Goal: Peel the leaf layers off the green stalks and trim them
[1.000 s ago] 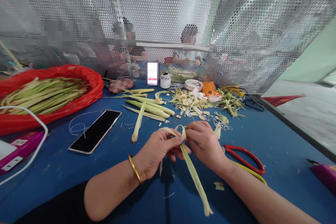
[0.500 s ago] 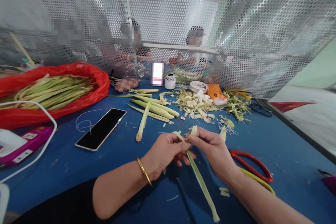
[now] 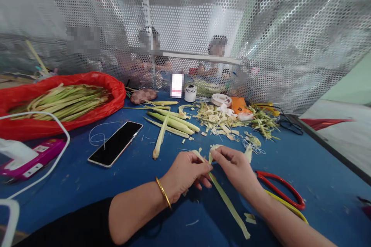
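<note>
Over the blue tabletop, my left hand [image 3: 189,170] pinches a long pale-green leaf strip [image 3: 230,202] between thumb and fingers. One end of the strip hangs down toward the front right; the other pokes up above the fingers. Close beside it, my right hand [image 3: 233,161] is closed on a short, curled pale end of leaf [image 3: 213,153]. Whether that piece belongs to the same strip I cannot tell. Partly behind my right wrist lie scissors with red and yellow handles [image 3: 285,189]. Several green stalks [image 3: 174,123] and one loose stalk [image 3: 161,137] lie beyond my hands.
At left stand a red bag [image 3: 87,123] of long leaves, a phone [image 3: 116,144] and a purple power strip [image 3: 34,158] with a white cable. Leaf scraps [image 3: 213,117], tape [image 3: 221,100] and an orange packet [image 3: 240,107] lie at the back. People sit behind the perforated metal screen [image 3: 185,19].
My right hand has drawn slightly away from my left, and the pale leaf end in it shows more. The whole view has shifted a little.
</note>
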`<control>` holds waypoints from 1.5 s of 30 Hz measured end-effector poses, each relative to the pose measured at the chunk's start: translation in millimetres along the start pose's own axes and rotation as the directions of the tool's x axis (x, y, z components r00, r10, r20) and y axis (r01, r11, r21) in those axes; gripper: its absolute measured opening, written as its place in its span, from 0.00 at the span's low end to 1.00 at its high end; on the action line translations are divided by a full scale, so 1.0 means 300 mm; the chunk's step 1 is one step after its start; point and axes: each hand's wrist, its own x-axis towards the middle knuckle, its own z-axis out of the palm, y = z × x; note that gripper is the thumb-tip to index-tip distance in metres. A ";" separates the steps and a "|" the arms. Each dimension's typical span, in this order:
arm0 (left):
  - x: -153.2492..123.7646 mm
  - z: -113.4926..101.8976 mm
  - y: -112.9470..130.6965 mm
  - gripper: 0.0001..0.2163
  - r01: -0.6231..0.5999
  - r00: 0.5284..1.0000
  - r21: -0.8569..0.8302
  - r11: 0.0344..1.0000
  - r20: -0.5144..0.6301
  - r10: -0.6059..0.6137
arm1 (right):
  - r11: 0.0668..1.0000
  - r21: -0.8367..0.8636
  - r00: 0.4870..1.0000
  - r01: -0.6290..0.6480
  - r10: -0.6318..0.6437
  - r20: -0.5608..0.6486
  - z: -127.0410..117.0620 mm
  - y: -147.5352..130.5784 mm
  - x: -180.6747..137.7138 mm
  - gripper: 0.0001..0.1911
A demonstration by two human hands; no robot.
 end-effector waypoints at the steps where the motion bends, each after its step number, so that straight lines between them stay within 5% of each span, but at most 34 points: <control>1: 0.001 0.001 -0.003 0.11 -0.004 1.000 0.004 1.000 -0.014 0.004 | 0.991 -0.123 0.997 0.052 -0.058 -0.047 -0.011 -0.004 0.002 0.19; 4: 0.000 0.007 -0.010 0.13 -0.027 0.999 0.039 0.999 0.031 0.026 | 0.928 -0.307 0.966 0.208 -0.245 -0.085 -0.031 -0.013 0.001 0.12; 9: -0.010 0.017 -0.017 0.12 -0.111 0.992 0.156 0.981 0.083 0.099 | 0.988 0.001 0.974 0.154 -0.152 0.170 -0.005 -0.011 -0.009 0.10; 12: -0.014 0.017 -0.018 0.11 -0.107 0.992 0.176 0.979 0.079 0.094 | 0.990 0.080 0.989 0.117 -0.124 0.084 0.015 -0.010 -0.017 0.08; 14: -0.016 0.017 -0.017 0.10 -0.083 0.994 0.166 0.983 0.087 0.069 | 0.976 0.067 0.978 0.206 -0.207 0.017 0.024 -0.007 -0.020 0.09; 18: -0.009 0.015 -0.016 0.07 -0.017 0.994 0.093 0.996 0.108 0.007 | 0.869 -0.108 0.871 0.483 -0.489 -0.039 0.024 0.000 -0.021 0.08; 20: 0.000 0.008 -0.012 0.08 -0.014 0.998 -0.001 1.000 0.064 0.014 | 0.830 -0.244 0.845 0.502 -0.531 -0.065 0.011 -0.001 -0.019 0.05; 24: 0.013 -0.021 0.012 0.12 -0.147 0.984 -0.170 0.974 -0.130 0.126 | 0.867 -0.387 0.925 0.314 -0.372 -0.082 -0.020 -0.012 -0.014 0.09; 28: 0.012 -0.033 0.024 0.11 -0.210 0.968 -0.184 0.960 -0.180 0.177 | 0.950 -0.262 0.979 0.171 -0.135 0.151 -0.015 -0.017 -0.014 0.19; 34: 0.023 -0.022 0.005 0.09 -0.234 0.947 -0.154 0.960 -0.259 0.189 | 0.919 -0.220 0.935 0.326 -0.280 0.217 -0.003 -0.021 -0.019 0.19; 40: 0.020 -0.042 0.023 0.14 -0.177 0.980 -0.249 0.952 -0.138 0.146 | 0.970 -0.198 0.980 0.140 -0.107 0.170 0.000 -0.005 -0.008 0.15; 45: 0.003 -0.037 0.034 0.15 -0.161 0.987 -0.328 0.931 -0.053 0.152 | 0.997 0.083 0.997 0.009 -0.015 0.075 0.009 -0.003 0.004 0.14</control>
